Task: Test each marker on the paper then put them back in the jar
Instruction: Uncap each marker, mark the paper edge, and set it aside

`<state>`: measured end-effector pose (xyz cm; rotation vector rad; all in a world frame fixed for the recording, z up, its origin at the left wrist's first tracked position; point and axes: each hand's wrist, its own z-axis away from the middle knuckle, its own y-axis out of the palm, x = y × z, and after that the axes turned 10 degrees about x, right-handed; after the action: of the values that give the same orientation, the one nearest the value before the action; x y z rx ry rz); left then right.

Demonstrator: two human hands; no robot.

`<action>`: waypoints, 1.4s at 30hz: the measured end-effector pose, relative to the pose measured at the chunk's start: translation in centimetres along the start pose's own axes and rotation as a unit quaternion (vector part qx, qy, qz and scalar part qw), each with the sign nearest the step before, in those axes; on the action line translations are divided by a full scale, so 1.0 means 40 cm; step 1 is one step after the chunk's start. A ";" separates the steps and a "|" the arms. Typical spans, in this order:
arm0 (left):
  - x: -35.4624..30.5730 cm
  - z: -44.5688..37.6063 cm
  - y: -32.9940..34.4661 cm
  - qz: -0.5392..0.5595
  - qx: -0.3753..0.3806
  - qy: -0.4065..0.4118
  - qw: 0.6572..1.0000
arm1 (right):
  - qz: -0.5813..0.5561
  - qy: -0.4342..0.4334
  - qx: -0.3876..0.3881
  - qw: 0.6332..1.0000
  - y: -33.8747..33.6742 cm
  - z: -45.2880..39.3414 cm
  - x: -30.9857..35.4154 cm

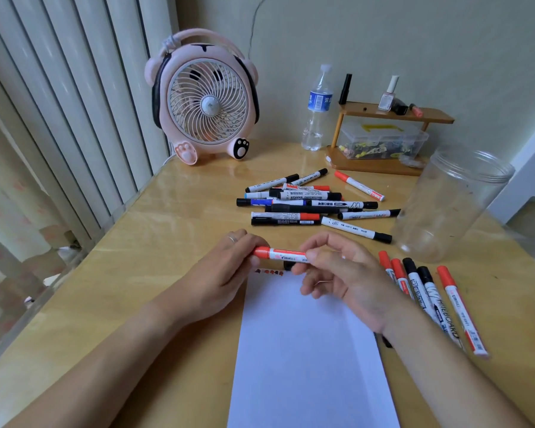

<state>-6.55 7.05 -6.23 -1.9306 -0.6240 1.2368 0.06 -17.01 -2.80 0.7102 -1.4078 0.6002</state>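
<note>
Both hands hold one red whiteboard marker (280, 255) level above the paper's (306, 350) far edge: left hand (229, 273) pinching its cap, right hand (337, 273) gripping its barrel.

Wooden table (173, 211): paper (306, 350), markers (306, 205), jar (451, 205), fan (204, 100), perhaps bottle (317, 112).

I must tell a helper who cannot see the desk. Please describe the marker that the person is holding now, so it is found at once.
Start at the white paper lying on the wooden table. Just above its top edge, the left hand and right hand hold one red marker level between them. It alone is off the table; the others lie in a pile or row.
</note>
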 end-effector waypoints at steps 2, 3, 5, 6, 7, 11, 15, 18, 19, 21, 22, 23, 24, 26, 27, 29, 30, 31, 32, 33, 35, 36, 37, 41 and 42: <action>0.010 0.001 -0.003 -0.011 0.005 -0.001 1.000 | 0.103 0.005 0.001 0.995 -0.018 0.007 0.012; 0.010 0.001 0.000 -0.014 0.011 0.003 1.000 | 0.166 0.000 -0.008 0.986 -0.019 0.009 0.010; 0.006 0.000 0.012 -0.014 0.019 0.009 1.000 | 0.260 -0.012 -0.023 0.965 -0.005 0.008 -0.002; 0.004 0.000 0.017 -0.011 0.018 0.007 1.000 | 0.288 -0.017 -0.028 0.957 0.005 0.006 -0.011; 0.005 0.001 0.022 -0.009 0.014 0.004 1.000 | 0.311 -0.020 -0.033 0.950 0.013 0.006 -0.019; 0.004 0.000 0.036 -0.014 0.004 -0.002 1.000 | 0.343 -0.024 -0.063 0.937 0.023 0.003 -0.026; 0.002 -0.005 0.045 -0.036 -0.022 0.005 0.999 | 0.319 -0.006 -0.064 0.946 0.029 0.003 -0.024; -0.001 -0.007 0.045 -0.043 -0.040 0.014 0.998 | 0.323 0.013 -0.056 0.945 0.036 0.008 -0.014; -0.003 -0.008 0.044 -0.040 -0.044 0.016 0.998 | 0.328 0.018 -0.053 0.943 0.038 0.009 -0.011; -0.006 -0.010 0.043 -0.037 -0.047 0.023 0.998 | 0.337 0.028 -0.043 0.940 0.041 0.011 -0.009; -0.008 -0.010 0.042 -0.040 -0.047 0.027 0.998 | 0.339 0.033 -0.035 0.940 0.042 0.012 -0.009; -0.009 -0.010 0.042 -0.046 -0.045 0.031 0.997 | 0.338 0.041 -0.027 0.940 0.042 0.012 -0.008; -0.011 -0.010 0.042 -0.054 -0.044 0.035 0.997 | 0.335 0.051 -0.018 0.941 0.042 0.011 -0.006; -0.017 -0.011 0.041 -0.065 -0.040 0.047 0.996 | 0.327 0.082 -0.003 0.941 0.037 0.012 0.004; -0.021 -0.011 0.041 -0.069 -0.035 0.054 0.996 | 0.323 0.102 0.008 0.941 0.032 0.015 0.009; -0.027 -0.012 0.042 -0.079 -0.019 0.069 0.994 | 0.315 0.133 0.039 0.939 0.027 0.020 0.021; -0.028 -0.014 0.042 -0.085 -0.012 0.075 0.994 | 0.318 0.135 0.053 0.937 0.028 0.022 0.024; -0.028 -0.017 0.042 -0.090 -0.007 0.078 0.993 | 0.338 0.124 0.057 0.931 0.030 0.022 0.026; -0.027 -0.021 0.041 -0.093 -0.006 0.081 0.992 | 0.373 0.101 0.046 0.921 0.031 0.020 0.027; -0.027 -0.027 0.039 -0.090 -0.010 0.083 0.992 | 0.408 0.074 0.028 0.909 0.031 0.019 0.030; -0.029 -0.032 0.036 -0.059 -0.029 0.078 0.995 | 0.429 0.039 -0.001 0.902 0.028 0.019 0.039; -0.031 -0.032 0.035 -0.038 -0.042 0.067 0.996 | 0.423 0.037 -0.011 0.905 0.023 0.022 0.044; -0.030 -0.030 0.034 -0.020 -0.055 0.050 0.997 | 0.424 0.042 -0.026 0.904 0.017 0.026 0.049; 0.002 -0.022 0.029 -0.041 -0.075 -0.019 0.996 | 0.490 0.087 -0.131 0.858 -0.026 0.038 0.067; 0.011 -0.020 0.029 -0.051 -0.076 -0.031 0.995 | 0.499 0.110 -0.139 0.848 -0.037 0.041 0.070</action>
<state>-5.61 6.43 -7.19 -1.9633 -0.8595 1.2196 0.31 -19.34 -0.09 -0.3943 -1.5412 1.1992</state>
